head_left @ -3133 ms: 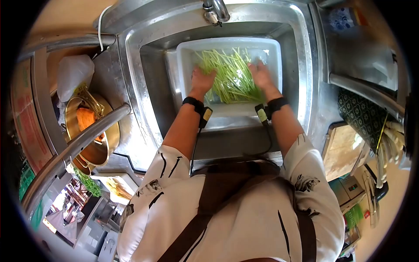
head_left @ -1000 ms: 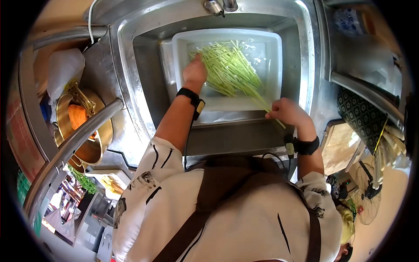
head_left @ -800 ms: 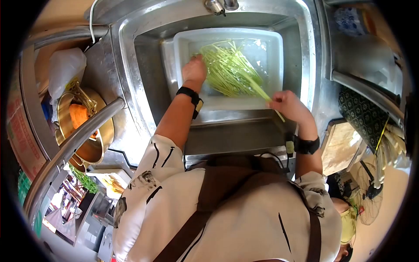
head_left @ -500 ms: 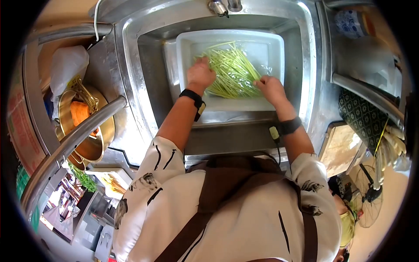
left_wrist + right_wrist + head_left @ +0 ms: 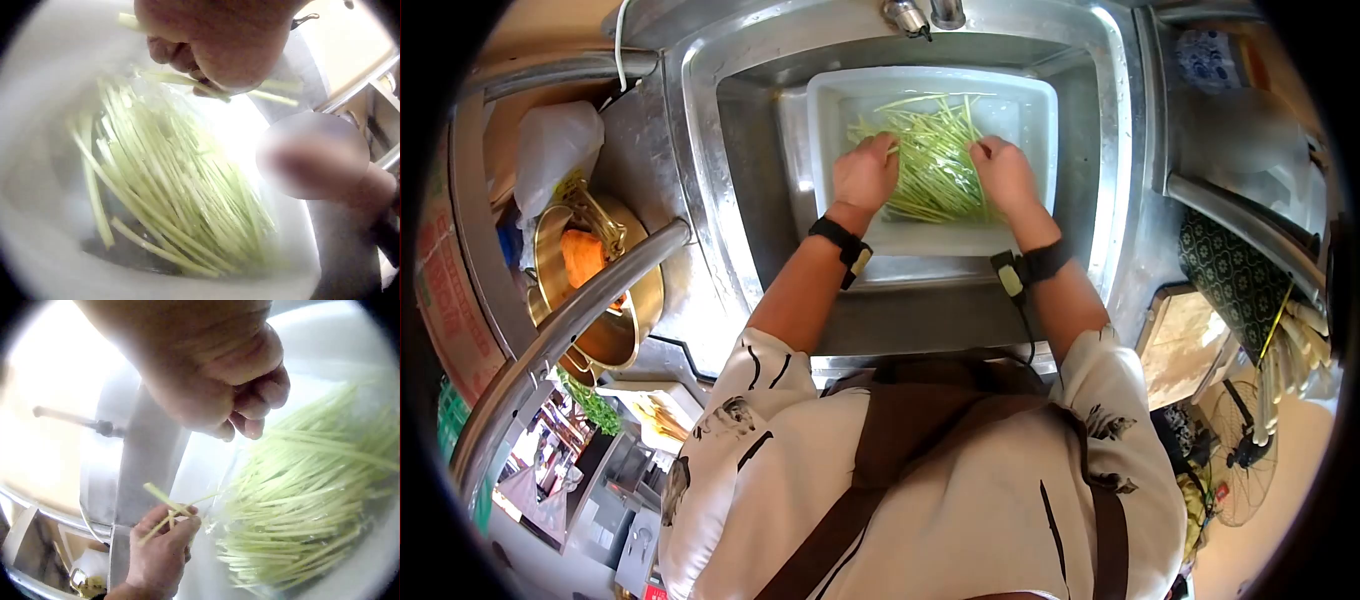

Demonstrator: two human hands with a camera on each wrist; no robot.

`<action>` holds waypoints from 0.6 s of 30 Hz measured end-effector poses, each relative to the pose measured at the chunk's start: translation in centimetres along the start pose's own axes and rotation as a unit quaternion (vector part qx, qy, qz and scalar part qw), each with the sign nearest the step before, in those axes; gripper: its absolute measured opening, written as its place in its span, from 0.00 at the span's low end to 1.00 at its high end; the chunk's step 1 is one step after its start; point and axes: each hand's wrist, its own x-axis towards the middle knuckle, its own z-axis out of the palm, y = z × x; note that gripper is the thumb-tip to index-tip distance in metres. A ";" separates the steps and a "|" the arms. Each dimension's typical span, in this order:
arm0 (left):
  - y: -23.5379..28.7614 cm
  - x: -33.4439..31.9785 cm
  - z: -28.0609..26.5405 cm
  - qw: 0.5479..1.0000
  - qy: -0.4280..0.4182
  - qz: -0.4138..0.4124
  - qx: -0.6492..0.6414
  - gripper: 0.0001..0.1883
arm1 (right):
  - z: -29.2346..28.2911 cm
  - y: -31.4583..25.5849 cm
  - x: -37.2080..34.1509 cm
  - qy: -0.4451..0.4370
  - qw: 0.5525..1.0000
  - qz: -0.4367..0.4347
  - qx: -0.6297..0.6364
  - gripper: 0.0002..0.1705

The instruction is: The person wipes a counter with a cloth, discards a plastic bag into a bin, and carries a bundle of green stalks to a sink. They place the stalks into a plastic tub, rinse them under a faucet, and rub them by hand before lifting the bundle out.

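Pale green stems [image 5: 935, 165] lie in water in a white tub [image 5: 920, 238], piled in one heap. Over the heap's left side, my left hand [image 5: 866, 172] grips a few stems, whose ends stick out past its fingers in the left wrist view. The right wrist view shows this left hand [image 5: 159, 553] pinching them between thumb and fingers. At the heap's right side is my right hand [image 5: 1008, 180], thumb and fingers curled. No stem shows plainly in the right hand [image 5: 206, 369] in its own wrist view; its palm side is partly hidden.
The tub stands in a steel sink [image 5: 750, 170] under a tap [image 5: 908, 18]. A metal rail [image 5: 570, 330] and a gold-coloured pot [image 5: 615, 335] are at the left. On the right are a wooden board [image 5: 1185, 345], another rail [image 5: 1250, 220] and a fan [image 5: 1245, 455].
My right hand has moved from the tub's front right corner, where it held stem ends, up and left over the heap. My left hand has shifted slightly right and now grips stems.
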 end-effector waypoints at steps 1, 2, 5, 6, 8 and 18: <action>0.6 -0.3 -0.7 1.000 0.000 0.000 0.002 0.08 | 0.3 -0.4 0.8 -0.001 0.999 0.004 0.050 0.21; 1.2 -0.6 -1.4 0.999 0.019 0.000 -0.044 0.09 | 0.7 -0.8 1.6 -0.001 0.999 0.003 0.052 0.21; 1.7 -1.1 -1.4 0.990 0.045 -0.008 -0.135 0.11 | 1.9 -1.9 4.0 -0.029 0.998 0.063 0.012 0.22; 1.5 -1.4 -1.4 0.982 0.051 -0.017 -0.180 0.11 | 2.3 -2.3 4.5 -0.033 0.995 0.095 -0.003 0.22; 1.3 -1.9 -1.5 0.980 0.048 0.005 -0.195 0.14 | 3.5 -2.2 5.6 -0.040 0.991 0.125 -0.018 0.22; 2.1 -5.8 -2.7 0.971 -0.196 0.079 -0.108 0.33 | 4.9 -1.3 5.5 -0.025 0.964 0.141 0.223 0.15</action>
